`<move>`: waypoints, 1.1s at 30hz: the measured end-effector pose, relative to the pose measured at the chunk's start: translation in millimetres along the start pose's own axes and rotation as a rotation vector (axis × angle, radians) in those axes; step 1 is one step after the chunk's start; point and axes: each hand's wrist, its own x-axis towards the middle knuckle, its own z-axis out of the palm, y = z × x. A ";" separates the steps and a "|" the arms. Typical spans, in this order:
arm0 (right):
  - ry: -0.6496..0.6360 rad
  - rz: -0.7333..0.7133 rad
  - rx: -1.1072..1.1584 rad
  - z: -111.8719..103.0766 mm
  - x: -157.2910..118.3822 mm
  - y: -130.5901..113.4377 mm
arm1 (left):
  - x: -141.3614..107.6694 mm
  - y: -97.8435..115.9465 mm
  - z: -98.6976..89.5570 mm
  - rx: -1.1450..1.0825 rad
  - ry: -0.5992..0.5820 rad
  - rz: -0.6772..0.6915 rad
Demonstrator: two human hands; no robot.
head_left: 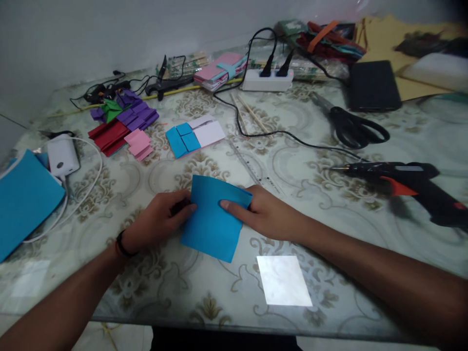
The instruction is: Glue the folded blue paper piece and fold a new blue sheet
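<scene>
A piece of blue paper is held up over the near middle of the table, slightly curved along its top edge. My left hand pinches its left edge between thumb and fingers. On the right edge, my right hand grips it with the thumb lying on the front face and the other fingers hidden behind. Beyond the paper lies a folded blue and white paper piece. A clear ruler rests behind my right hand.
Folded pink paper, red paper and purple paper lie back left. Blue sheets and a white power bank sit left. Scissors, a glue gun and a corded power strip occupy the right and back.
</scene>
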 end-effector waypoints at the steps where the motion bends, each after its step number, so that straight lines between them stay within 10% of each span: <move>1: 0.000 0.002 0.002 0.0 -0.1 -0.1 | 0.0 0.1 0.0 -0.003 0.000 -0.001; 33: 0.008 -0.022 0.026 -0.9 -0.6 1.8 | -0.1 -3.4 0.6 -0.044 -0.008 0.045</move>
